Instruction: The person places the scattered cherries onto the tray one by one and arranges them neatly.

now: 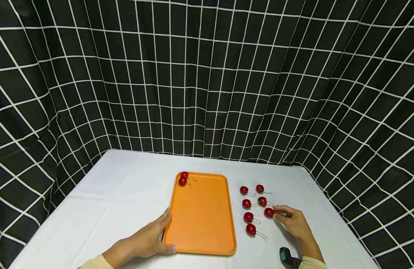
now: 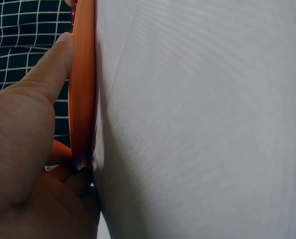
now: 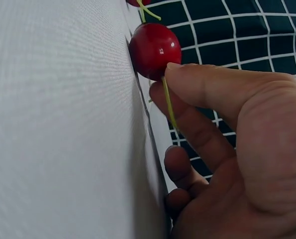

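Note:
An orange tray [image 1: 201,220] lies on the white table with two cherries [image 1: 182,182] in its far left corner. At its near left corner my left hand [image 1: 148,235] holds the rim, thumb along the front edge and fingers along the left side. In the left wrist view the thumb [image 2: 58,59] rests against the orange rim [image 2: 83,89]. To the right of the tray, my right hand [image 1: 294,222] pinches a dark red cherry [image 3: 155,50] at its stem end between thumb and index finger. The green stem [image 3: 168,102] runs between these fingers.
Several loose cherries [image 1: 248,217] with stems lie on the table between the tray and my right hand. One cherry [image 1: 262,201] sits just beyond the pinched one. A black gridded curtain [image 1: 207,82] encloses the white table [image 1: 126,194] at the back and sides.

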Motion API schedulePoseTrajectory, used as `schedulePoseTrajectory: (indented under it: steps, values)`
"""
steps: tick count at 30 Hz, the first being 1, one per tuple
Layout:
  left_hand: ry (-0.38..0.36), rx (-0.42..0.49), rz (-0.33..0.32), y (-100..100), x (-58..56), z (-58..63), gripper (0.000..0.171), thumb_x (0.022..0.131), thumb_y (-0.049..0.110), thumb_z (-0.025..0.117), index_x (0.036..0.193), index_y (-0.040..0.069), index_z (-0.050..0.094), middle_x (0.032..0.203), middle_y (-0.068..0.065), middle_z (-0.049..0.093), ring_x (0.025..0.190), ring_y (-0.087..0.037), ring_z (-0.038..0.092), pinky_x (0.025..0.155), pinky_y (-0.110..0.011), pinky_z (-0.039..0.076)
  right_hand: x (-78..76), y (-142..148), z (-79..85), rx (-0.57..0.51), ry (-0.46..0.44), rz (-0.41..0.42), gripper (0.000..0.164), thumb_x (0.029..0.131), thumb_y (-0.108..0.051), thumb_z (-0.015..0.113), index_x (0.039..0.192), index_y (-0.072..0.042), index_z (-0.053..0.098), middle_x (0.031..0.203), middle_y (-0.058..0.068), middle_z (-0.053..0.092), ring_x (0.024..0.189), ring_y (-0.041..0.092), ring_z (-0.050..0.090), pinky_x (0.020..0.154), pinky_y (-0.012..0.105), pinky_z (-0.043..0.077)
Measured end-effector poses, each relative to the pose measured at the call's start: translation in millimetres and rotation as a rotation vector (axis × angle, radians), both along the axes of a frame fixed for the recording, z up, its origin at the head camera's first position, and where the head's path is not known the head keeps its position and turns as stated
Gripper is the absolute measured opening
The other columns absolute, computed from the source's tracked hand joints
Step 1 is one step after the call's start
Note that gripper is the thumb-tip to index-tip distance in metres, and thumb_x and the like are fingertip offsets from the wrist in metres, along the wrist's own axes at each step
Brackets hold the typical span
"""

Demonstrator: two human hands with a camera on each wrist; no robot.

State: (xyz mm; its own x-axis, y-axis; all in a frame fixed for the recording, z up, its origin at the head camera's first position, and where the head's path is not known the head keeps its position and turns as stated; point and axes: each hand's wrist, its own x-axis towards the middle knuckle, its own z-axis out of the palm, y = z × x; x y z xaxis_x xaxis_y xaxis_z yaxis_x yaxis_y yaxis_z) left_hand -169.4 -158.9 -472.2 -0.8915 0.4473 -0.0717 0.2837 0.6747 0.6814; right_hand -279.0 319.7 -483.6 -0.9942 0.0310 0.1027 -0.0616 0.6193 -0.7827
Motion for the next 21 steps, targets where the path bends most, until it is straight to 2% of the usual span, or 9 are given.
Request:
schedulePoseTrajectory:
  steps: [6, 13, 17, 21]
  values:
    - [-0.006, -0.002, 0.006, 0.1, 0.2, 0.1, 0.111, 0.077, 0.06, 0.069, 0.151, -0.005, 0.018, 0.159, -0.016, 0.001, 0.138, -0.047, 0.019, 0.103, -0.066, 0.024, 1.6, -2.0, 2.1, 0.046, -0.016, 0.0, 0.024, 0.084, -0.006, 0.074, 0.107, -0.003, 0.072, 0.096, 0.009, 0.07, 0.087, 0.02, 0.059, 0.072, 0.028, 0.047]
    - [-0.004, 0.0, -0.002, -0.3, -1.1, -0.3, 0.112, 0.076, 0.06, 0.07, 0.15, -0.006, 0.018, 0.159, -0.017, -0.001, 0.139, -0.046, 0.017, 0.104, -0.065, 0.024, 0.6, -1.0, 2.8, 0.044, 0.019, -0.026, 0.019, 0.084, -0.004, 0.072, 0.102, -0.002, 0.074, 0.087, 0.006, 0.07, 0.081, 0.015, 0.06, 0.067, 0.022, 0.047]
    - [-0.004, 0.007, -0.007, 0.1, -1.0, 0.0, 0.111, 0.076, 0.059, 0.07, 0.15, -0.007, 0.018, 0.158, -0.018, -0.001, 0.138, -0.047, 0.017, 0.104, -0.066, 0.023, 0.7, 0.6, 2.0, -0.01, 0.04, -0.049, 0.019, 0.084, -0.002, 0.072, 0.102, 0.002, 0.073, 0.086, 0.008, 0.071, 0.078, 0.01, 0.061, 0.066, 0.018, 0.047]
    - [-0.008, 0.007, -0.006, 1.0, -1.2, 0.2, 0.111, 0.077, 0.059, 0.07, 0.15, -0.007, 0.018, 0.158, -0.018, -0.001, 0.138, -0.047, 0.016, 0.104, -0.065, 0.023, 2.1, 1.9, 2.7, -0.129, 0.034, -0.114, 0.023, 0.085, -0.004, 0.073, 0.106, 0.005, 0.071, 0.087, 0.007, 0.071, 0.076, 0.006, 0.06, 0.064, 0.017, 0.047]
